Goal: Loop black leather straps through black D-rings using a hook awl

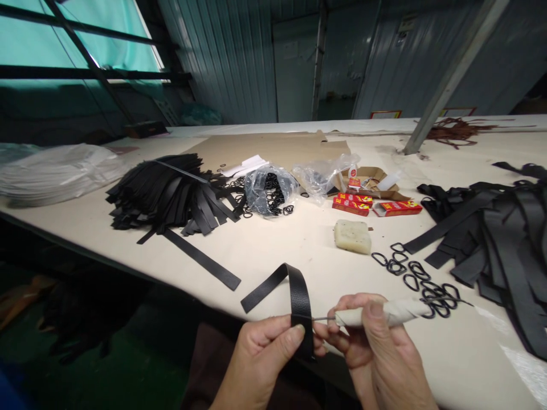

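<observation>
Near the table's front edge, my left hand (268,348) pinches a black leather strap (299,287) between thumb and fingers. The strap arches up from the grip, and its far end rests on the table. My right hand (378,347) is closed around the pale, wrapped handle of an awl (387,315). The awl's thin metal shaft points left and meets the strap just above my left thumb; its tip is hidden there. Beyond the right hand lies a loose group of black D-rings (411,281). A pale wax-like block (352,236) sits farther back.
A bundle of black straps (158,191) lies at left, with a single strap (203,259) before it. More straps (498,228) are piled at right. Behind are a plastic bag of rings (271,191), red boxes (397,208) and a metal post (453,80).
</observation>
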`<state>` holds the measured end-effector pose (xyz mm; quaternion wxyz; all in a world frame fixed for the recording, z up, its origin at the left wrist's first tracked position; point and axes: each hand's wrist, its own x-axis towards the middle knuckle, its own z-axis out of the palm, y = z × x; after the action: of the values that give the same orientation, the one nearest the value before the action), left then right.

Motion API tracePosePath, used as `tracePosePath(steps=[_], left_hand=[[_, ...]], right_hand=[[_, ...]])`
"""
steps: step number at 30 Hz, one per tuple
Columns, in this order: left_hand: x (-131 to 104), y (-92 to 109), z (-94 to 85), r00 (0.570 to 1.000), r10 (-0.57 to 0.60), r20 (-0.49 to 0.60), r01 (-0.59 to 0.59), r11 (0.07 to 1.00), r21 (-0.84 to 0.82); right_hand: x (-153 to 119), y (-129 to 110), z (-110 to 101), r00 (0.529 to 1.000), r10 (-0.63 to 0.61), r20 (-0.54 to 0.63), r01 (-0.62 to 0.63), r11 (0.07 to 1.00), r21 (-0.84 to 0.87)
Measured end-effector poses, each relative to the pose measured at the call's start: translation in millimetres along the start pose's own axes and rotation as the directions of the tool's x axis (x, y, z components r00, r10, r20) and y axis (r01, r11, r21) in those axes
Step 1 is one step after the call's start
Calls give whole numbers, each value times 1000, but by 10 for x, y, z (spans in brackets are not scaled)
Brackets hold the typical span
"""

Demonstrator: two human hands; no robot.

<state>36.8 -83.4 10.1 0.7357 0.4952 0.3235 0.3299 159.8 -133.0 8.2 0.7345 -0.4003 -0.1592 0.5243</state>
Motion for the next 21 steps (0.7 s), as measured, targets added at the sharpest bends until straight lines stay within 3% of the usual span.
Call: tracePosePath(steps=[4,8,16,21], left_hand=[[-9,-40,-15,998,-14,-56,12,999,-39],[-14,-85,-35,994,2,-106,-12,996,-89],[2,-97,41,992,-117,-46,105,971,-215],[-16,-74,105,991,-122,51,129,974,-185]], right_hand=[[10,71,-43,1000,1,27,-1,1000,-13],[3,150,-86,1000,10,-18,-11,999,-42],[71,-22,-96,988,-94,-122,59,963,-263],[129,-142,-49,955,-230,-187,148,917,-370]])
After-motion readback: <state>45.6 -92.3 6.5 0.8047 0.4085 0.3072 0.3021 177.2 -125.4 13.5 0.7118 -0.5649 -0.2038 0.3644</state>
